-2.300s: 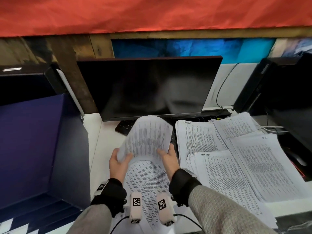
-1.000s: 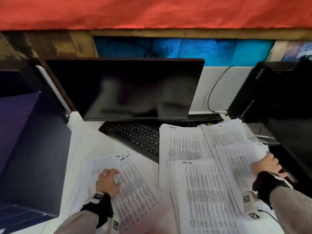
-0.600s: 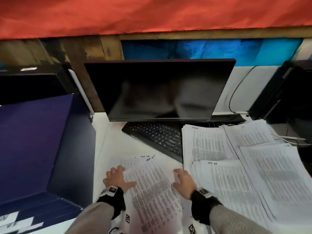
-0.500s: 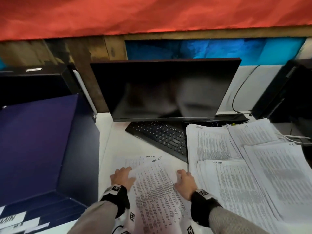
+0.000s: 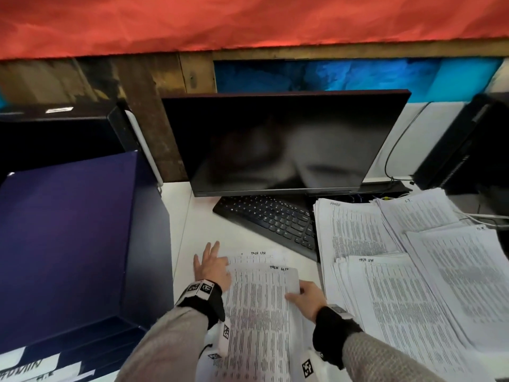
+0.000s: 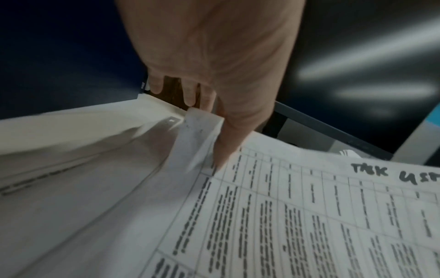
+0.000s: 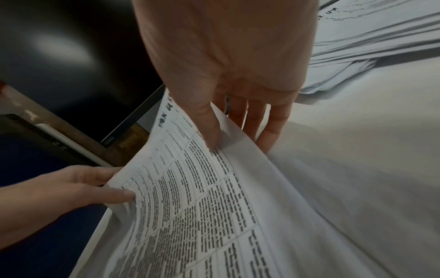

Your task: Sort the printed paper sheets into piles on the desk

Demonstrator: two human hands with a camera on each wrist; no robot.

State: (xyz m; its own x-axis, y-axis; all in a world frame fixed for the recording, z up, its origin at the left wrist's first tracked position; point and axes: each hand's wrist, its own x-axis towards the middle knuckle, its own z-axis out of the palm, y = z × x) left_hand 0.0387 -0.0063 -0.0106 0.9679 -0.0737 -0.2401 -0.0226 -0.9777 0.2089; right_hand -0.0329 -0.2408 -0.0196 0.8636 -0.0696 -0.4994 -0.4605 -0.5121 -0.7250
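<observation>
A printed sheet (image 5: 261,312) headed in marker lies on top of the near stack, just above another sheet (image 5: 252,256) with the same heading. My left hand (image 5: 213,267) holds its left edge, thumb on top and straight fingers beneath, as the left wrist view shows (image 6: 207,129). My right hand (image 5: 300,292) pinches its right edge, thumb on the print and fingers under it (image 7: 238,139). The sheet (image 7: 190,206) bows upward between the hands. To the right lie several sorted piles (image 5: 355,235), (image 5: 418,210), (image 5: 468,271), (image 5: 407,312).
A black keyboard (image 5: 270,219) sits slanted behind the near stack, partly under a pile. Behind it stands a dark monitor (image 5: 283,142). A large dark blue box (image 5: 68,238) walls off the left. A black computer case (image 5: 462,144) and cables stand at the far right.
My right hand left the far right pile and came back to the near stack. Both hands closed on the top sheet's edges, and it now bows up off the stack.
</observation>
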